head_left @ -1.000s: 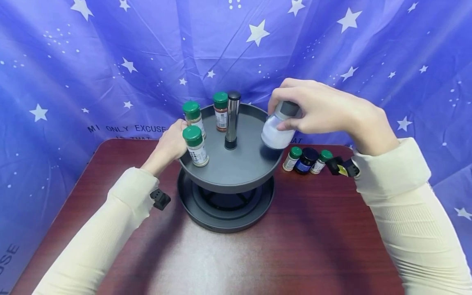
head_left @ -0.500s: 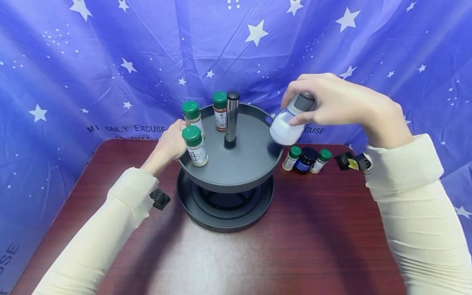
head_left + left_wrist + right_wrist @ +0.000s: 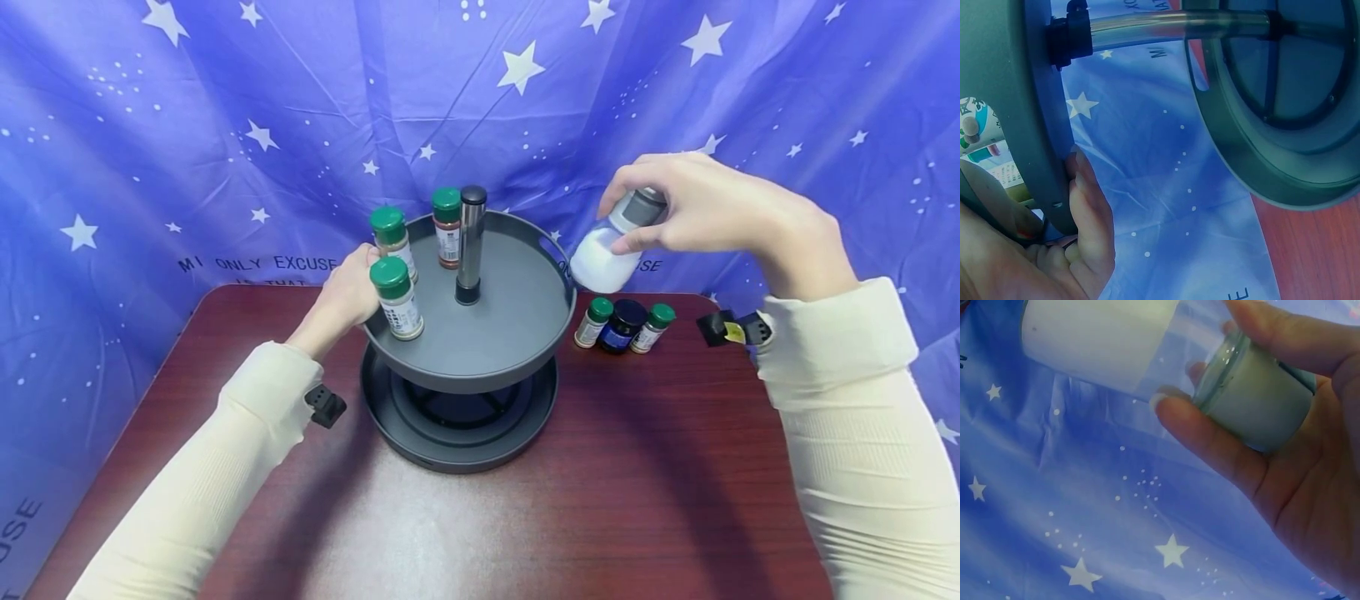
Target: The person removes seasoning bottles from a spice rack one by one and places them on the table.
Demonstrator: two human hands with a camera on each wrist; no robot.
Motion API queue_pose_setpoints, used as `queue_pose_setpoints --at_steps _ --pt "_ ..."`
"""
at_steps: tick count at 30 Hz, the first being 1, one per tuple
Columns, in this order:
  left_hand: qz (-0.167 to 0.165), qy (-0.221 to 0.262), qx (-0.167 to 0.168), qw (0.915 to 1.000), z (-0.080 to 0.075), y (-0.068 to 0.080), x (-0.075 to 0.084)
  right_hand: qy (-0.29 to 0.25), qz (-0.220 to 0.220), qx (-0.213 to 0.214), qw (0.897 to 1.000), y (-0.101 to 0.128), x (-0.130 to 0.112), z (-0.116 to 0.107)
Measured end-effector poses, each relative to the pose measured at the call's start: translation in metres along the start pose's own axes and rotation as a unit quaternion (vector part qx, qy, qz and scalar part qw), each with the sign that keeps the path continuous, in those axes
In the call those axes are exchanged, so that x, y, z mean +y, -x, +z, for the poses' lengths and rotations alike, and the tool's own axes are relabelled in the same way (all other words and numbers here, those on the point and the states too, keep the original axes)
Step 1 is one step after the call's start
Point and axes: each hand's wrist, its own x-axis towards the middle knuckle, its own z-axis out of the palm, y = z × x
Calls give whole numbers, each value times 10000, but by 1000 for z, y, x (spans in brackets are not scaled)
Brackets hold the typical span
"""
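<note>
My right hand (image 3: 697, 200) grips a clear jar (image 3: 606, 258) of white powder around its neck and grey cap. The jar is tilted, held in the air just right of the upper tray's rim, and the right wrist view shows the fingers wrapped around the cap end. At the left rim of the dark grey two-tier turntable (image 3: 480, 354), my left hand (image 3: 348, 290) holds the upper tray's edge; in the left wrist view its fingers (image 3: 1092, 219) curl under that edge beside the handle cutout. Several green-capped spice bottles stand on the upper tray, two of them (image 3: 400, 304) close by my left hand.
A red-filled spice bottle (image 3: 447, 237) stands behind the steel post (image 3: 471, 246). On the table (image 3: 637, 483), right of the turntable, a dark jar (image 3: 624, 325) sits between two green-capped bottles. A starry blue curtain (image 3: 420, 100) hangs right behind the table.
My right hand has carried the jar of white powder rightward from over the upper tray to beyond its rim. My left hand keeps its hold on the tray's edge.
</note>
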Motion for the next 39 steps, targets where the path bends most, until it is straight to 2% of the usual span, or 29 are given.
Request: queue_pose_setpoints --at_steps 8,25,39 --pt "-74 -7 -41 10000 -1 0 1 -12 336 -169 9993 2 13 2" --pt "-40 -39 -45 10000 1 -1 0 102 733 -854 9936 -3 38 11" --pt "-60 -41 -50 10000 0 -2 0 160 1073 -1183 9870 -4 57 16"
